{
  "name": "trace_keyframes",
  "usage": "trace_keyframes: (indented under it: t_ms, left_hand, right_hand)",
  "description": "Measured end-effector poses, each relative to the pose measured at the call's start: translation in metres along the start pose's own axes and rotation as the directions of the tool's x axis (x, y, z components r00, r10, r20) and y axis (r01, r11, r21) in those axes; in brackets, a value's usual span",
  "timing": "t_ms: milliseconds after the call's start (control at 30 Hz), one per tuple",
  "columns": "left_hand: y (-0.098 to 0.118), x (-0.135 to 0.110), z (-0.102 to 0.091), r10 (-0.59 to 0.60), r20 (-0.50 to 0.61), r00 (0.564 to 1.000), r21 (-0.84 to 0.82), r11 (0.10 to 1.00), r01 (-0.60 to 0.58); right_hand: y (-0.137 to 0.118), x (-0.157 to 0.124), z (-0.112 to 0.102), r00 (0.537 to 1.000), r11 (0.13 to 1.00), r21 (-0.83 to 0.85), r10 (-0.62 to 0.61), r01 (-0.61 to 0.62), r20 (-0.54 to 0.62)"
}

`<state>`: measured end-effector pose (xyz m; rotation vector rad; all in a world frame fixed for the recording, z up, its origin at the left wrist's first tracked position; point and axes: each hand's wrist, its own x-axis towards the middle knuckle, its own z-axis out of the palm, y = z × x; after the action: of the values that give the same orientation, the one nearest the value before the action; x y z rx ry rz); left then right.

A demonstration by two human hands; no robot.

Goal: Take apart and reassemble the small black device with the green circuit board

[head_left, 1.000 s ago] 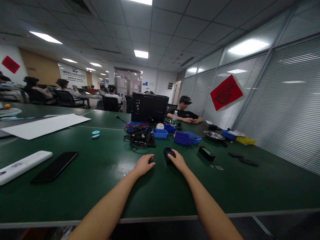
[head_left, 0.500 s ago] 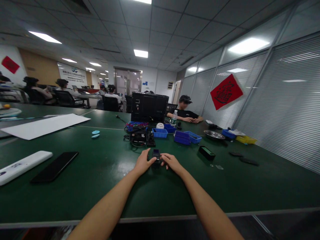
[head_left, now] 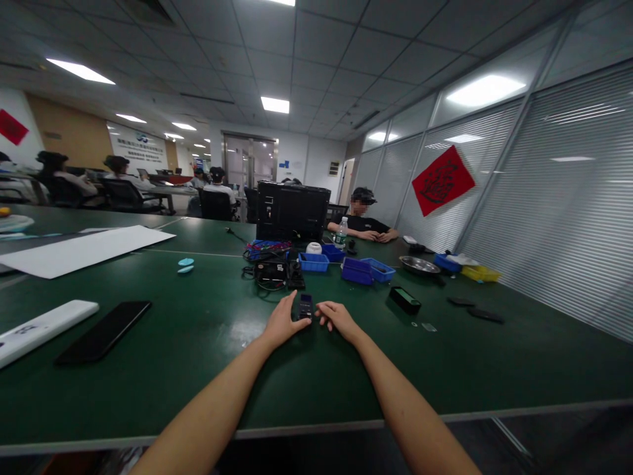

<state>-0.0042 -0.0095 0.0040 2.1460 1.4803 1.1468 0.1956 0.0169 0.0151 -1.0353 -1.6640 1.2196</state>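
A small black device with a little dark screen [head_left: 305,307] is in front of me at the middle of the table. My left hand [head_left: 283,322] holds it from the left, thumb across its lower edge and fingers along its side. Just right of the device is my right hand [head_left: 339,321], its fingers loosely bent and slightly apart. A narrow gap separates that hand from the device, and nothing shows in its fingers.
Beyond my hands lie a black box with cables [head_left: 271,272], blue trays [head_left: 357,271] and a black monitor [head_left: 293,211]. A green-and-black box [head_left: 405,300] sits right; a black slab [head_left: 103,332] and white case [head_left: 44,330] lie left. A person [head_left: 364,221] sits opposite.
My right hand has come slightly away from the device, leaving more of it showing. The left hand keeps its place on it. The whole view has shifted a little.
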Motion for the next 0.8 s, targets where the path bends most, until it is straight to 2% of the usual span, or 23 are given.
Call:
trace_keyframes:
  t_ms: [100,267,400,467,567,667,800]
  left_hand:
    - [0.003,-0.001,-0.002,-0.013,0.023,1.0,-0.007,1.0,0.013]
    - [0.009,-0.003,-0.006,0.06,0.066,0.996,0.033,0.997,-0.063]
    - [0.01,-0.004,-0.005,0.022,0.026,0.999,0.111,0.994,-0.025]
    - [0.011,-0.004,-0.005,0.014,0.015,1.0,0.116,0.993,-0.015]
    - [0.01,-0.004,-0.006,0.038,0.023,0.999,0.075,0.996,-0.039]
    - [0.009,-0.004,-0.007,0.054,0.0,0.999,0.023,0.998,-0.054]
    - [0.008,-0.005,-0.006,0.05,-0.028,0.998,-0.003,0.999,-0.05]
  right_hand:
    - [0.001,0.0,-0.001,0.999,1.0,-0.012,0.002,-0.002,0.036]
    - [-0.005,-0.004,0.0,0.982,0.997,-0.071,-0.026,0.04,0.185]
    - [-0.006,-0.004,0.004,0.972,0.992,-0.117,-0.013,0.041,0.234]
    - [-0.002,-0.001,0.005,0.985,0.996,-0.081,-0.012,0.026,0.172]
    - [0.006,0.004,0.003,1.0,1.0,-0.017,-0.01,0.011,0.014]
    - [0.011,0.009,0.0,0.993,1.0,-0.01,-0.025,0.024,-0.113]
    - [0.015,0.012,-0.002,0.977,0.999,-0.042,-0.037,0.029,-0.208]
